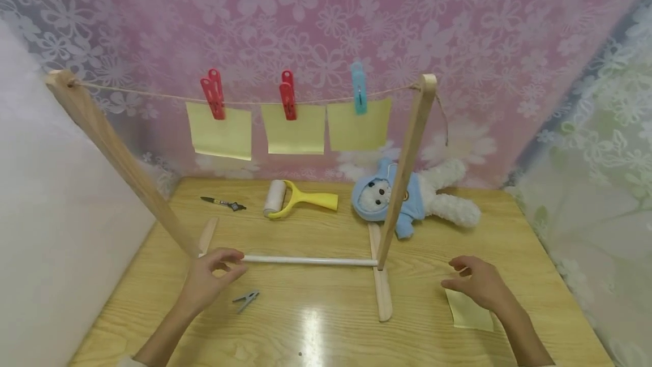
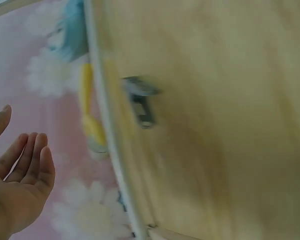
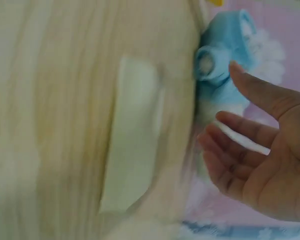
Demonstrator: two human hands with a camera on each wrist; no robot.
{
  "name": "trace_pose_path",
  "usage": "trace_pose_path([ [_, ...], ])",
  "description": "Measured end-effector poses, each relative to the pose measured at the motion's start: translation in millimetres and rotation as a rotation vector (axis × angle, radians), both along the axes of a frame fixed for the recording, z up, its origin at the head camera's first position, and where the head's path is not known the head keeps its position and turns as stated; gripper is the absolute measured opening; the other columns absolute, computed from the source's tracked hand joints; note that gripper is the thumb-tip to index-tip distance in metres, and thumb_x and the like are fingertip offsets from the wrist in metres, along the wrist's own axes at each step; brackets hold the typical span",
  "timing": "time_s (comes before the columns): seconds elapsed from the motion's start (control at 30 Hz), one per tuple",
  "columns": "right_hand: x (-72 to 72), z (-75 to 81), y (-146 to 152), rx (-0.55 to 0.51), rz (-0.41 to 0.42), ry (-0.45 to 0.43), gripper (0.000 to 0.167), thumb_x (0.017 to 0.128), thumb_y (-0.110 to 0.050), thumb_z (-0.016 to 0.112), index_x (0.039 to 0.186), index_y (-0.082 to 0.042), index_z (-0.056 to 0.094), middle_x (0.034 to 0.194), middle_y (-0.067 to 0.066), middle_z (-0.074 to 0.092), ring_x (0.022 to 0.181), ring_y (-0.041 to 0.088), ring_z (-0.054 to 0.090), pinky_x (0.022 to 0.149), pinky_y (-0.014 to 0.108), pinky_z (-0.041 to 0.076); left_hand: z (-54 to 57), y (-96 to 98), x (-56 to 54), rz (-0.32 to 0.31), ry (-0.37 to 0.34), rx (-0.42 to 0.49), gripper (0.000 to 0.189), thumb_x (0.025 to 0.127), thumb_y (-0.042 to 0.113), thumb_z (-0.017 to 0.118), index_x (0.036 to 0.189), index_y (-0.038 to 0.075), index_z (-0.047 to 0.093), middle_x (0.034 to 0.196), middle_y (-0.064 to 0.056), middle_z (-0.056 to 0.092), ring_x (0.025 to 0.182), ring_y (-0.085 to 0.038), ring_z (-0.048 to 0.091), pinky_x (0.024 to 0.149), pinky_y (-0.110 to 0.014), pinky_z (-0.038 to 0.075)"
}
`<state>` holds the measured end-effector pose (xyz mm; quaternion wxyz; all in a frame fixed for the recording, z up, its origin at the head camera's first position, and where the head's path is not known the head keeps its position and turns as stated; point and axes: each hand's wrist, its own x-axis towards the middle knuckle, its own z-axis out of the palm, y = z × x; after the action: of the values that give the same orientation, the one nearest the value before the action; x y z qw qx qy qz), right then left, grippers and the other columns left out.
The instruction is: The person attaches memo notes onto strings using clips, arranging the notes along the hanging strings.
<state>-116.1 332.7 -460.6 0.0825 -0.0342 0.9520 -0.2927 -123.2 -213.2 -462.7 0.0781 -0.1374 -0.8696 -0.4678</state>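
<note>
My left hand (image 1: 207, 281) hovers by the left end of a white rod (image 1: 311, 260), fingers loosely bent and holding nothing. Just right of it on the table lies a grey clothespin (image 1: 247, 299), also seen in the left wrist view. Over a loose yellow sticky note (image 1: 472, 315) at the right, my right hand (image 1: 479, 283) is held with relaxed fingers and nothing gripped. Three yellow sticky notes hang from a twine line (image 1: 148, 94): one red clothespin (image 1: 214, 95) and a second red clothespin (image 1: 288, 96) hold two, a blue clothespin (image 1: 359, 89) the third.
Two wooden posts, left (image 1: 127, 169) and right (image 1: 404, 174), carry the twine. Toward the back lie a black pen (image 1: 221, 203), a yellow-handled lint roller (image 1: 313, 200) and a white plush toy (image 1: 412, 197) in a blue hoodie. Flowered fabric (image 1: 316, 27) hangs behind the table.
</note>
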Motion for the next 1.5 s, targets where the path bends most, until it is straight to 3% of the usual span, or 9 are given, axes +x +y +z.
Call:
trace_pose_path([
  [0.27, 0.1, -15.9, 39.2, 0.163, -0.048, -0.161, 0.079, 0.074, -0.049, 0.076, 0.112, 0.016, 0.051, 0.102, 0.034, 0.062, 0.088, 0.043, 0.062, 0.071, 0.049, 0.054, -34.4, -5.8, 0.7, 0.004, -0.197, -0.243, 0.05, 0.073, 0.034, 0.08, 0.11, 0.003, 0.065, 0.105, -0.009, 0.069, 0.098, -0.024, 0.063, 0.081, -0.036, 0.054],
  [0.47, 7.4, -14.0, 44.6, 0.199, -0.05, -0.289, 0.085, 0.074, -0.055, 0.073, 0.108, 0.019, 0.048, 0.101, 0.035, 0.059, 0.09, 0.05, 0.058, 0.071, 0.051, 0.053, -44.3, -5.9, 9.4, 0.012, -0.309, -0.392, 0.062, 0.062, 0.04, 0.086, 0.108, 0.004, 0.065, 0.105, -0.007, 0.067, 0.099, -0.027, 0.062, 0.087, -0.046, 0.051],
  [0.63, 10.2, -14.0, 38.6, 0.172, -0.063, -0.317, 0.083, 0.072, -0.051, 0.077, 0.103, 0.019, 0.047, 0.096, 0.031, 0.058, 0.086, 0.039, 0.06, 0.069, 0.047, 0.053, -39.4, -4.1, 15.4, 0.01, -0.337, -0.445, 0.065, 0.057, 0.038, 0.088, 0.107, 0.004, 0.064, 0.098, -0.004, 0.064, 0.089, -0.019, 0.059, 0.079, -0.041, 0.052],
  [0.8, 9.1, -17.4, 29.7, 0.17, -0.103, -0.269, 0.068, 0.066, -0.037, 0.085, 0.092, 0.015, 0.049, 0.084, 0.023, 0.059, 0.076, 0.028, 0.059, 0.065, 0.043, 0.052, -40.5, -2.1, 18.2, -0.001, -0.321, -0.454, 0.046, 0.061, 0.027, 0.087, 0.096, 0.007, 0.065, 0.09, 0.0, 0.061, 0.082, -0.013, 0.056, 0.073, -0.032, 0.05],
  [0.93, 9.5, -18.7, 30.5, 0.18, -0.097, -0.247, 0.058, 0.068, -0.028, 0.084, 0.091, 0.016, 0.053, 0.086, 0.024, 0.062, 0.078, 0.033, 0.06, 0.067, 0.044, 0.053, -41.8, -1.9, 19.1, -0.014, -0.287, -0.459, 0.033, 0.064, 0.019, 0.085, 0.089, 0.009, 0.066, 0.083, 0.002, 0.058, 0.076, -0.01, 0.053, 0.066, -0.023, 0.046],
  [1.03, 10.4, -20.2, 34.2, 0.153, -0.094, -0.241, 0.048, 0.072, -0.021, 0.08, 0.093, 0.014, 0.056, 0.088, 0.021, 0.063, 0.079, 0.031, 0.06, 0.065, 0.041, 0.052, -41.7, -3.5, 18.4, -0.013, -0.279, -0.453, 0.03, 0.067, 0.018, 0.083, 0.089, 0.01, 0.066, 0.085, 0.002, 0.061, 0.079, -0.011, 0.056, 0.068, -0.025, 0.048],
  [1.13, 12.5, -20.3, 38.3, 0.048, -0.089, -0.252, 0.03, 0.076, -0.016, 0.076, 0.086, 0.007, 0.059, 0.076, 0.009, 0.059, 0.067, 0.018, 0.053, 0.057, 0.031, 0.047, -37.7, -6.1, 16.9, -0.027, -0.273, -0.431, 0.028, 0.07, 0.018, 0.082, 0.092, 0.009, 0.066, 0.09, -0.001, 0.066, 0.085, -0.018, 0.062, 0.074, -0.036, 0.053],
  [1.3, 14.8, -13.6, 44.1, -0.242, 0.088, -0.295, 0.033, 0.086, -0.013, 0.066, 0.068, 0.003, 0.043, 0.056, -0.009, 0.032, 0.048, 0.003, 0.026, 0.044, 0.018, 0.027, -26.1, -11.4, 13.2, -0.094, -0.229, -0.399, 0.024, 0.078, 0.018, 0.076, 0.096, 0.005, 0.068, 0.089, -0.002, 0.067, 0.079, -0.013, 0.062, 0.067, -0.026, 0.053],
  [1.5, 9.5, 2.9, 28.4, -0.568, 0.475, -0.363, 0.031, 0.093, 0.0, 0.053, 0.069, 0.008, 0.034, 0.055, 0.015, 0.026, 0.045, 0.024, 0.026, 0.042, 0.03, 0.034, -9.6, -17.4, 8.8, -0.136, -0.116, -0.338, 0.029, 0.085, 0.021, 0.07, 0.104, -0.001, 0.068, 0.092, -0.003, 0.069, 0.073, -0.003, 0.055, 0.057, -0.017, 0.046],
])
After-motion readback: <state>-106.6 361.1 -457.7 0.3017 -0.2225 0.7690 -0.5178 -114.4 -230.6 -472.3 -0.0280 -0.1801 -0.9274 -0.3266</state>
